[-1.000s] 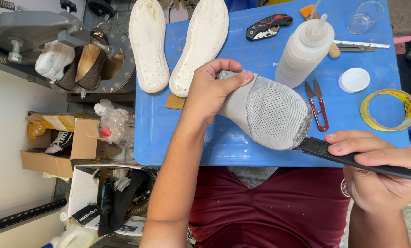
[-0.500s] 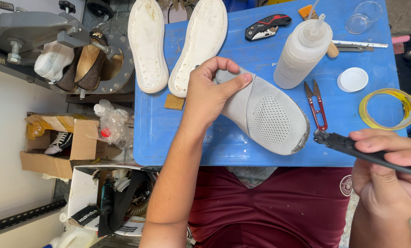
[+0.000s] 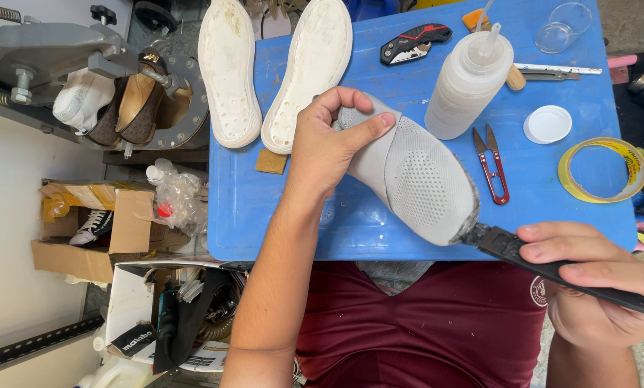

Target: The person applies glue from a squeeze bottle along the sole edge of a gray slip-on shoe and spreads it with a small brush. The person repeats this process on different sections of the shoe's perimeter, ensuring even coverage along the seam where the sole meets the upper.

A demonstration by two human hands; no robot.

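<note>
A grey mesh shoe upper (image 3: pixel 415 176) lies tilted over the front part of the blue desk (image 3: pixel 379 230), its toe pointing toward the near edge. The left hand (image 3: pixel 325 147) grips its heel end, thumb laid across the top and the other fingers curled around the back, pinching the fabric. The right hand (image 3: pixel 599 287) holds a black-handled tool (image 3: pixel 552 269), fingers wrapped and pressed together on the handle; the tool's tip touches the darkened toe edge of the upper.

Just beside the upper to the right lie small red-handled snips (image 3: pixel 493 162). Behind it stands a translucent squeeze bottle (image 3: pixel 468 82) with a nozzle cap and no visible label. A round white lid (image 3: pixel 548 124) lies near it, and a roll of yellow tape (image 3: pixel 602 170) lies flat toward the desk's right edge. Two white soles (image 3: pixel 272 72) lie side by side at the far left of the desk, with a small tan square (image 3: pixel 271 161) below them. A black and red folding knife (image 3: pixel 415 42) rests at the back.

Left of the desk, on the floor, an open brown cardboard box (image 3: pixel 99 230) holds a black and white shoe (image 3: pixel 92 226), beside a crumpled clear plastic bag (image 3: pixel 175 197).
</note>
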